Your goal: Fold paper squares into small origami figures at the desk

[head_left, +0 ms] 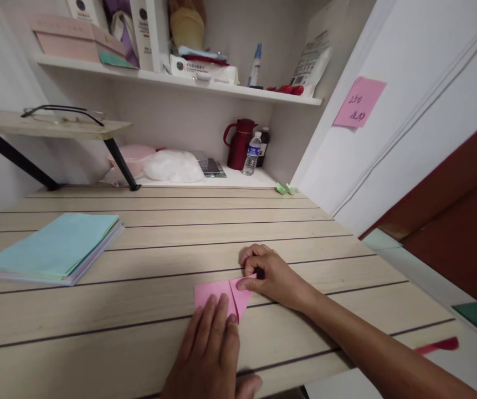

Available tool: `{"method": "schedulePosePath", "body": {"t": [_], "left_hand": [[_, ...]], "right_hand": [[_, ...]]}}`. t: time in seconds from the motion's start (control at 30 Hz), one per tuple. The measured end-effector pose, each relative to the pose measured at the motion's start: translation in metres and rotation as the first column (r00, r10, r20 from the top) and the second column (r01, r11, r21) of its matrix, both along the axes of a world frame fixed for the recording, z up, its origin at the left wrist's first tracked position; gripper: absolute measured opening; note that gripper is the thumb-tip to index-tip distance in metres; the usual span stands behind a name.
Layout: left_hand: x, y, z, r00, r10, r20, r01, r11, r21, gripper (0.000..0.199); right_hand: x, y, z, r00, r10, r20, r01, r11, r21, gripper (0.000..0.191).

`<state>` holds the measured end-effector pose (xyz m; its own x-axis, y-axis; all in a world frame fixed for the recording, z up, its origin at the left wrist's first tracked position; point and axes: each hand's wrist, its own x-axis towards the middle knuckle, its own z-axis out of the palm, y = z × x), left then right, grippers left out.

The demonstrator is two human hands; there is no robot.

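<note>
A small folded piece of pink paper (213, 288) lies on the striped wooden table, with a flap edge running down its right part. My left hand (209, 349) rests palm down on its lower part, fingers stretched out and covering some of it. At the paper's upper right corner, my right hand (269, 274) pinches the edge between thumb and bent fingers.
A stack of coloured paper (55, 246), light blue on top, sits at the left. Small green paper pieces (285, 189) lie at the table's back right. Behind are shelves with a dark red jug (240, 145) and a water bottle (252, 155). A raised wooden stand (47, 126) holds glasses.
</note>
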<state>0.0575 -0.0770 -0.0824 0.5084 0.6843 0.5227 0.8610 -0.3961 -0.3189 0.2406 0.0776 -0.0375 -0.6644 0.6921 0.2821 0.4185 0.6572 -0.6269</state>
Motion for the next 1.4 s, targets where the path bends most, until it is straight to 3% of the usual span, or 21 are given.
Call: {"method": "schedulePosePath", "body": {"t": [0.1, 0.2, 0.23, 0.33, 0.4, 0.57, 0.9, 1.1, 1.23, 1.4], "left_hand": [[0.0, 0.0, 0.001, 0.998, -0.016, 0.061, 0.017, 1.0, -0.019, 0.063], [-0.001, -0.001, 0.0, 0.974, -0.008, 0.227, 0.024, 0.997, -0.067, 0.028], [-0.001, -0.001, 0.0, 0.952, 0.022, 0.305, 0.009, 0.995, -0.1, 0.025], [0.001, -0.003, 0.003, 0.861, 0.138, 0.489, -0.042, 0.979, -0.201, 0.05], [0.005, -0.003, 0.009, 0.836, 0.166, 0.523, -0.043, 0.97, -0.24, 0.067], [0.01, -0.002, 0.018, 0.866, 0.163, 0.473, -0.028, 0.96, -0.279, 0.076], [0.004, 0.001, -0.006, 0.925, 0.129, 0.358, -0.089, 0.988, -0.127, 0.069], [0.004, 0.001, 0.001, 0.947, 0.125, 0.296, -0.101, 0.99, -0.094, 0.063], [0.001, 0.005, 0.008, 0.962, 0.067, 0.266, -0.05, 0.996, -0.071, 0.055], [-0.01, 0.012, 0.001, 0.974, -0.039, 0.222, 0.066, 0.991, -0.115, 0.045]], "right_hand": [[0.0, 0.001, -0.001, 1.0, -0.014, 0.027, 0.013, 0.999, 0.032, 0.034], [0.0, 0.003, -0.002, 0.998, -0.021, 0.057, 0.019, 0.999, 0.048, 0.036], [0.0, 0.003, -0.002, 0.998, -0.022, 0.066, 0.018, 0.998, 0.052, 0.036], [0.001, 0.004, -0.003, 0.996, -0.021, 0.082, 0.017, 0.998, 0.06, 0.037], [0.001, 0.004, -0.003, 0.996, -0.02, 0.083, 0.014, 0.998, 0.063, 0.037], [0.001, 0.006, -0.005, 0.997, -0.018, 0.073, 0.012, 0.997, 0.079, 0.039], [-0.002, 0.004, -0.006, 0.997, -0.053, 0.063, 0.047, 0.994, 0.097, 0.043], [-0.002, 0.002, -0.006, 0.995, -0.072, 0.064, 0.066, 0.993, 0.099, 0.045], [-0.003, -0.001, -0.005, 0.993, -0.081, 0.081, 0.072, 0.991, 0.115, 0.043], [0.001, 0.004, 0.001, 0.976, -0.183, 0.122, 0.158, 0.97, 0.186, 0.042]]}}
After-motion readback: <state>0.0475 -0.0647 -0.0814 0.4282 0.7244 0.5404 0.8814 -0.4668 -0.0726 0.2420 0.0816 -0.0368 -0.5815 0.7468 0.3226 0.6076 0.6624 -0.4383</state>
